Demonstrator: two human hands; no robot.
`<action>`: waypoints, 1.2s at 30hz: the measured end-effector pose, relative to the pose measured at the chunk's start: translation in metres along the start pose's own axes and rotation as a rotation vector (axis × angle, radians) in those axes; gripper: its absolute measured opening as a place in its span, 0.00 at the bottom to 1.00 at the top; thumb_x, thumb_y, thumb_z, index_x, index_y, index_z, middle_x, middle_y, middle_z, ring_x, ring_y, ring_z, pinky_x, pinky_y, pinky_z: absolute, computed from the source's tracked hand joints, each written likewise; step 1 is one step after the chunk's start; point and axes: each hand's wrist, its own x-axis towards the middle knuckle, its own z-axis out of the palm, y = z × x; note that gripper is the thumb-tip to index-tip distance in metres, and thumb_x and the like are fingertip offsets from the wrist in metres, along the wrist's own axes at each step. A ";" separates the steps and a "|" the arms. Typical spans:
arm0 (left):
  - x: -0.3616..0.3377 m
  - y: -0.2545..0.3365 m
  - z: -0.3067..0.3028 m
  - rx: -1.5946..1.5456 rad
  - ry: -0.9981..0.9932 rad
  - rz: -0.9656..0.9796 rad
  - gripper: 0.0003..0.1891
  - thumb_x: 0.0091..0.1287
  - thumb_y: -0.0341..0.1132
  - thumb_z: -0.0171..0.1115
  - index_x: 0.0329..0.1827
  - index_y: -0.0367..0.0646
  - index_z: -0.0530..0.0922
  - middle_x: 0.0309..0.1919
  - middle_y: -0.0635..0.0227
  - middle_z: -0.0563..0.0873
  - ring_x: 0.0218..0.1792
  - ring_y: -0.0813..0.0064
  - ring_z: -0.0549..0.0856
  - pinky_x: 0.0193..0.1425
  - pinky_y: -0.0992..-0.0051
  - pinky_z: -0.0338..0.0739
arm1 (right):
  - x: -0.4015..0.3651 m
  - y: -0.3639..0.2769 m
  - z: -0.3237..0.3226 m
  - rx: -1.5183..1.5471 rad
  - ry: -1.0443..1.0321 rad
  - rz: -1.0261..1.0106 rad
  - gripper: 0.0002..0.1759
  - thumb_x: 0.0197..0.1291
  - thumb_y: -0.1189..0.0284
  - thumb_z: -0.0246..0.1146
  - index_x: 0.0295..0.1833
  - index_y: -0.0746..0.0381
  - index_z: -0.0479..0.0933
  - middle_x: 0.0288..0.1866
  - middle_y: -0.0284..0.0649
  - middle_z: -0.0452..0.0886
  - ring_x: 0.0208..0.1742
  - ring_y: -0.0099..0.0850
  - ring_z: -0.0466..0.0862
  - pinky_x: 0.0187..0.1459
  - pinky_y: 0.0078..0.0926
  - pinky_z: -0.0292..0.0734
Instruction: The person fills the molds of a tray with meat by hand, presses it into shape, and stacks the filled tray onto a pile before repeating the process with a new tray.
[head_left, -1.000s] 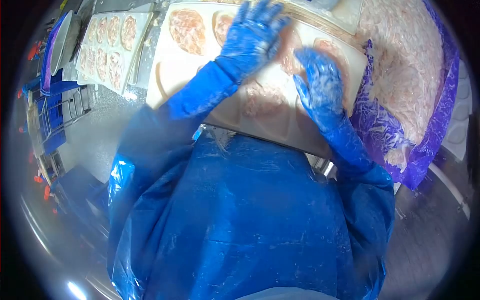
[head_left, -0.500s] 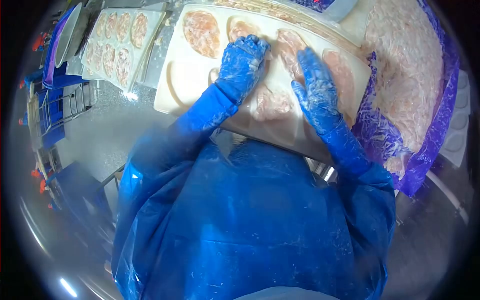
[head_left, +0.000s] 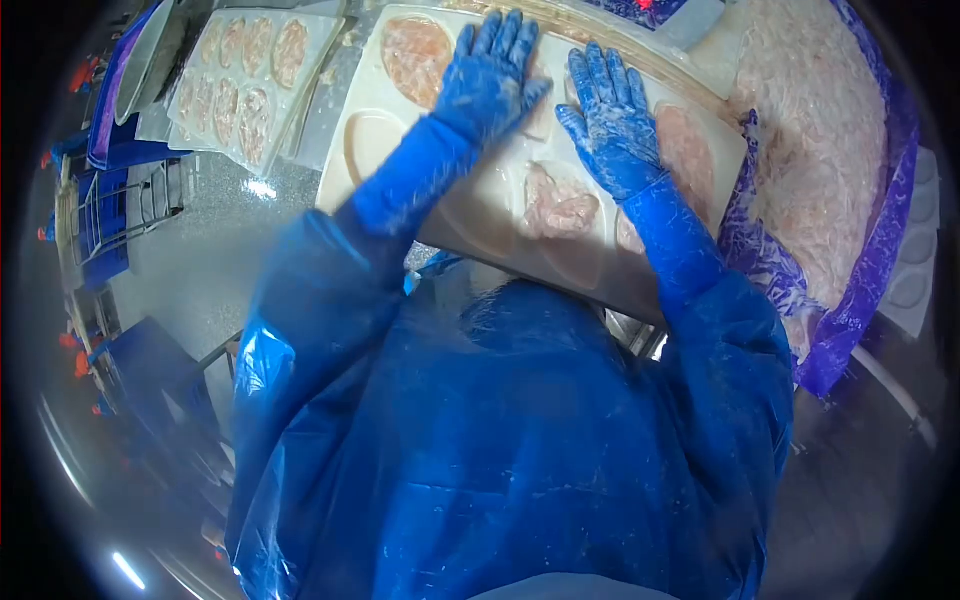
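A white moulded tray point(head_left: 480, 185) with oval hollows lies in front of me. My left hand point(head_left: 490, 75), in a wet blue glove, rests flat with fingers stretched over the second hollow of the far row, hiding most of the raw meat there. My right hand point(head_left: 610, 120) lies flat, fingers extended, over the third hollow and covers the meat in it. Flattened raw meat fills the far left hollow point(head_left: 417, 62) and the far right hollow point(head_left: 685, 150). A crumpled piece of raw meat point(head_left: 558, 203) sits in the near row, between my forearms.
A large heap of pale raw meat point(head_left: 810, 140) lies on purple plastic sheeting point(head_left: 868, 290) at right. Filled white trays point(head_left: 245, 85) are stacked at far left. An empty moulded tray point(head_left: 910, 240) stands at the right edge. A metal rack point(head_left: 125, 210) is at left.
My left hand has gone from closed fingers to flat and stretched, reaching farther up the tray. The right hand has shifted slightly up and left, onto the third hollow's meat.
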 end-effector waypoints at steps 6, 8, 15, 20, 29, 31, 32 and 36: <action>-0.026 0.034 -0.013 -0.257 0.060 0.057 0.43 0.74 0.63 0.51 0.84 0.46 0.54 0.82 0.53 0.58 0.82 0.54 0.55 0.84 0.50 0.43 | -0.079 -0.010 -0.048 -0.017 -0.250 0.011 0.37 0.73 0.57 0.56 0.81 0.62 0.58 0.83 0.49 0.58 0.84 0.47 0.55 0.81 0.47 0.48; -0.020 0.034 -0.026 -0.173 -0.039 0.073 0.42 0.75 0.63 0.51 0.84 0.46 0.54 0.82 0.54 0.58 0.83 0.54 0.54 0.84 0.50 0.44 | -0.099 -0.006 -0.069 0.430 0.031 0.178 0.37 0.70 0.67 0.61 0.82 0.61 0.58 0.84 0.47 0.58 0.84 0.42 0.57 0.81 0.40 0.49; -0.056 0.050 -0.045 -0.483 0.005 0.182 0.39 0.70 0.55 0.64 0.80 0.48 0.63 0.80 0.57 0.63 0.80 0.56 0.60 0.84 0.55 0.50 | -0.102 -0.045 -0.090 0.371 0.047 0.182 0.27 0.64 0.66 0.67 0.67 0.63 0.75 0.69 0.46 0.76 0.67 0.43 0.75 0.72 0.43 0.65; -0.097 0.071 -0.066 -0.606 -0.016 0.241 0.18 0.61 0.43 0.75 0.47 0.43 0.82 0.72 0.59 0.74 0.74 0.54 0.69 0.76 0.49 0.63 | -0.108 -0.058 -0.041 0.214 -0.205 0.260 0.17 0.63 0.66 0.68 0.55 0.58 0.79 0.59 0.42 0.80 0.60 0.40 0.79 0.62 0.41 0.71; -0.115 0.039 -0.087 -1.513 -0.184 -0.209 0.06 0.73 0.28 0.65 0.49 0.39 0.80 0.42 0.75 0.82 0.46 0.82 0.79 0.56 0.78 0.76 | -0.086 -0.069 -0.077 1.350 0.099 0.712 0.16 0.62 0.81 0.60 0.56 0.64 0.76 0.54 0.39 0.84 0.47 0.24 0.84 0.43 0.21 0.79; -0.110 0.023 -0.090 -1.499 -0.158 -0.195 0.06 0.73 0.28 0.65 0.49 0.38 0.80 0.42 0.74 0.82 0.46 0.81 0.80 0.56 0.78 0.75 | -0.075 -0.075 -0.087 1.293 0.089 0.693 0.17 0.63 0.80 0.60 0.58 0.64 0.76 0.54 0.39 0.84 0.48 0.24 0.84 0.43 0.21 0.79; -0.108 0.018 -0.092 -1.492 -0.140 -0.174 0.06 0.73 0.28 0.65 0.49 0.38 0.80 0.42 0.73 0.82 0.46 0.81 0.80 0.56 0.78 0.75 | -0.072 -0.078 -0.092 1.228 0.086 0.682 0.19 0.64 0.79 0.60 0.60 0.64 0.75 0.55 0.39 0.84 0.49 0.24 0.84 0.44 0.21 0.79; -0.108 0.031 -0.113 -0.742 0.044 -0.009 0.19 0.64 0.41 0.74 0.51 0.41 0.79 0.44 0.62 0.82 0.48 0.65 0.82 0.56 0.66 0.77 | -0.082 -0.071 -0.101 -0.223 0.067 0.248 0.22 0.63 0.72 0.64 0.64 0.63 0.76 0.61 0.47 0.81 0.58 0.41 0.82 0.60 0.39 0.76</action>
